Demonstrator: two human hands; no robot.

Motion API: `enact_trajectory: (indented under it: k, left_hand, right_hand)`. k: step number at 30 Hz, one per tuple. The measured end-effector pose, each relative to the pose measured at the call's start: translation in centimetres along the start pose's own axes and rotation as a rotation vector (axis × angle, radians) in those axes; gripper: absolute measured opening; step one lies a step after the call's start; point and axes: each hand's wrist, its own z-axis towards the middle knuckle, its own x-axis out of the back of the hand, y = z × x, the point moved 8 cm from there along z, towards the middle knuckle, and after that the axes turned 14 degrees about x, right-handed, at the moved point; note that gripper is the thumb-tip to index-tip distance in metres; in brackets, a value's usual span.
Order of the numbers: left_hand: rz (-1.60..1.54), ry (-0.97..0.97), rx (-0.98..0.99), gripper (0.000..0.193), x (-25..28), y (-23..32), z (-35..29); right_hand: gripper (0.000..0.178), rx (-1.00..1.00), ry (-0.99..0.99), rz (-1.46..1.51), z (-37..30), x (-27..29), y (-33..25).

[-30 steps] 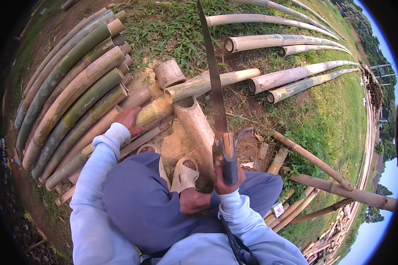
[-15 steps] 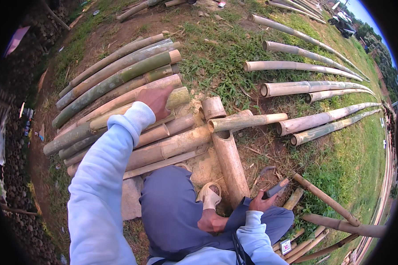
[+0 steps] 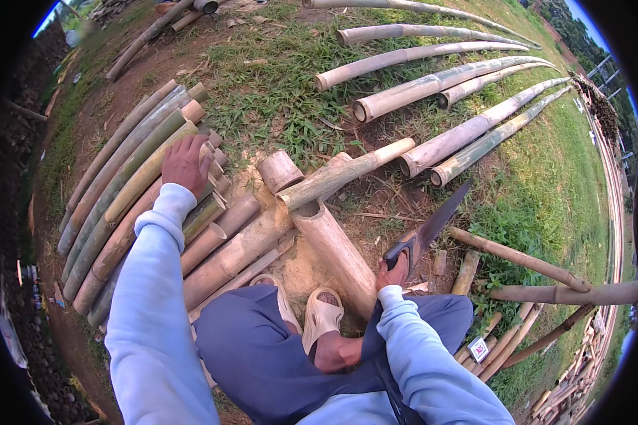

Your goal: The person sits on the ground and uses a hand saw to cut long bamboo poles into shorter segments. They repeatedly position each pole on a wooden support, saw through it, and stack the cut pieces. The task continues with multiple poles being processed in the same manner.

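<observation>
My left hand [image 3: 186,166] is over the near end of a tan bamboo pole [image 3: 136,225] in the pile at left, its fingers curled around it. My right hand [image 3: 392,272] grips the dark handle of a handsaw [image 3: 441,218]. The saw's blade points up and away to the right, touching no pole. Between my hands, a thinner bamboo length [image 3: 351,170] lies across the open end of a thick hollow bamboo piece [image 3: 339,253]. A short bamboo stub [image 3: 279,171] sits just beyond them.
Several long bamboo poles [image 3: 439,81] fan out over the grass at the far right. A frame of bamboo poles [image 3: 567,294] stands beside my right knee. Sawdust [image 3: 301,265] covers the ground by my sandals [image 3: 324,319]. More cut pieces [image 3: 227,230] lie near my left knee.
My left hand has closed over a pole end, and the pile's poles have shifted. The handsaw has swung up, its blade now plainly showing. The view has turned.
</observation>
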Motion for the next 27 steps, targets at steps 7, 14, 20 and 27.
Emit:
enact_trajectory:
  k: [7,14,20,27]
  left_hand:
    - [0.174,-0.666,-0.09,0.067,-9.2,15.8,-6.4]
    - [0.126,-0.736,-0.115,0.073,-12.9,14.8,-6.4]
    - [-0.075,-1.032,-0.08,0.066,-9.7,18.9,-5.3]
    - [-0.605,-1.195,0.274,0.044,-1.3,21.9,-5.5]
  right_hand:
    - [0.049,-0.032,-0.256,0.225,0.2,-1.4,2.5]
    - [0.044,-0.048,-0.201,0.59,-1.4,2.4,-3.2]
    - [0.055,-0.217,-0.321,0.993,0.9,3.3,-11.2]
    - [0.1,-0.556,-0.362,1.496,3.1,7.0,-17.8]
